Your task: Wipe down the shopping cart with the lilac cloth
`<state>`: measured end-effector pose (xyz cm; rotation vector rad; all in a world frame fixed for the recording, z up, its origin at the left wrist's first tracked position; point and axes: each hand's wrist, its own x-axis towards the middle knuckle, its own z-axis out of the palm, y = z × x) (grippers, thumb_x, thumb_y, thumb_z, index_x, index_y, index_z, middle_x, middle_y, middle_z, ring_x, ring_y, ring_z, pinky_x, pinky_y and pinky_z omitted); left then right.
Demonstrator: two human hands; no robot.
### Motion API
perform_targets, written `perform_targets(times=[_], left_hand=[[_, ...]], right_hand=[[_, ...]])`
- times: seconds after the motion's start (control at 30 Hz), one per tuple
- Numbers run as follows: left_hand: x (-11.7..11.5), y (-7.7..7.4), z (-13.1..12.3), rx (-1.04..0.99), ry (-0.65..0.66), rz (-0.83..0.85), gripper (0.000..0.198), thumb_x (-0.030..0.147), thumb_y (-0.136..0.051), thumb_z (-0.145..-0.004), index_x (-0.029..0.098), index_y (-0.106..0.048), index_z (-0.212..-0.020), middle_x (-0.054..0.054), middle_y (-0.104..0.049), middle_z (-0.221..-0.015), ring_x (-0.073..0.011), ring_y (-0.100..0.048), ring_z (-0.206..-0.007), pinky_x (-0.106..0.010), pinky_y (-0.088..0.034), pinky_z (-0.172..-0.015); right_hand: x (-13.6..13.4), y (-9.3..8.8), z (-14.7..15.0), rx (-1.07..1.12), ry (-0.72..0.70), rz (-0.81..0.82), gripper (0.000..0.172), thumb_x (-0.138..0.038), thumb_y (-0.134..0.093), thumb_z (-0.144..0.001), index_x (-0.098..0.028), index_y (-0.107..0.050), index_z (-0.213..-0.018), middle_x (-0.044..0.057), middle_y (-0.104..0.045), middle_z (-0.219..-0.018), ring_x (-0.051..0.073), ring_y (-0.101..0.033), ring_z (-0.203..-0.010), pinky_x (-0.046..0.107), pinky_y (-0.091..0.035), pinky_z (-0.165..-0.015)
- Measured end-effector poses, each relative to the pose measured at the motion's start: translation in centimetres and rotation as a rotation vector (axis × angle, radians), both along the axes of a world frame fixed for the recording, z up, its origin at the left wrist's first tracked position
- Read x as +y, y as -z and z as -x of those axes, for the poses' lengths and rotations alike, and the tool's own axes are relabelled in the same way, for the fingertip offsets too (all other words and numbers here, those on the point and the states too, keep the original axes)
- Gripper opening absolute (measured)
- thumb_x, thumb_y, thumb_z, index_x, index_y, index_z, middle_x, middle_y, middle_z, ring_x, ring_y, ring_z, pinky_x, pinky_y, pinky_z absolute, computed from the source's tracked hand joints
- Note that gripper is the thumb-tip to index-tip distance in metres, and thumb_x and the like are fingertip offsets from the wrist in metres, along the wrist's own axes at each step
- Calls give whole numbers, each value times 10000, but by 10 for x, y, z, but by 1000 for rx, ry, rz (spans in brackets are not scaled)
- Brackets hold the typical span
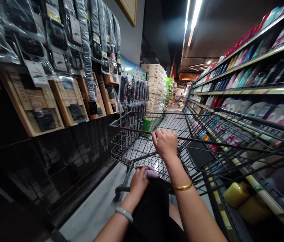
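A black wire shopping cart point(142, 151) stands in front of me in a store aisle. My right hand point(166, 144), with a gold bangle at the wrist, is closed around the cart's upper rim bar. Lower and to the left, my left hand point(139, 181) is closed on a light purple cloth point(152, 172), close to the cart's near side. A pale bangle circles the left wrist. Part of the cloth hangs out past the fingers.
Bagged belts point(87, 50) and wooden display boxes point(70, 101) line the left wall. Shelves of bottles point(247, 89) run along the right, close to the cart. Stacked cartons point(154, 84) stand ahead on the left. The tiled floor point(174, 122) stretches forward between them.
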<state>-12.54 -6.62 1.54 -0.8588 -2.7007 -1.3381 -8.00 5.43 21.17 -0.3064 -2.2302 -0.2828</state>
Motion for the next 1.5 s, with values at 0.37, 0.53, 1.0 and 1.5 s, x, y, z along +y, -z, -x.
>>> perform_targets(times=[0.37, 0.53, 1.0, 1.5], left_hand=[[18, -40, -9, 81, 102, -23, 491, 152, -667, -748, 317, -687, -1210, -55, -674, -1235, -243, -655, -1079, -331, -507, -915], [8, -18, -8, 7, 69, 73, 506, 112, -686, -687, 286, -726, -1160, -91, -709, -1146, -285, -686, -1002, -362, -525, -830], [34, -71, -35, 166, 270, 46, 458, 201, -664, -789, 332, -673, -1228, -32, -666, -1200, -230, -624, -1108, -331, -515, -930], [79, -67, -64, 338, 290, 101, 459, 212, -598, -877, 317, -608, -1323, -67, -610, -1227, -248, -577, -1120, -352, -491, -935]], right_hand=[[-1, 1, -1, 10, 4, -11, 359, -422, -428, -1038, -205, -622, -829, 60, -706, -846, 210, -546, -831, 367, -202, -771], [-1, 2, 1, 9, 17, -12, 357, -422, -422, -1043, -205, -614, -833, 61, -700, -844, 211, -558, -837, 371, -210, -775], [71, -34, -87, 23, 153, -60, 435, -477, -373, -1046, -217, -721, -1055, 101, -701, -1146, 264, -544, -1032, 382, -281, -851], [97, 2, -97, 43, 279, -20, 447, -492, -333, -1052, -203, -646, -917, 85, -672, -949, 243, -483, -929, 382, -225, -852]])
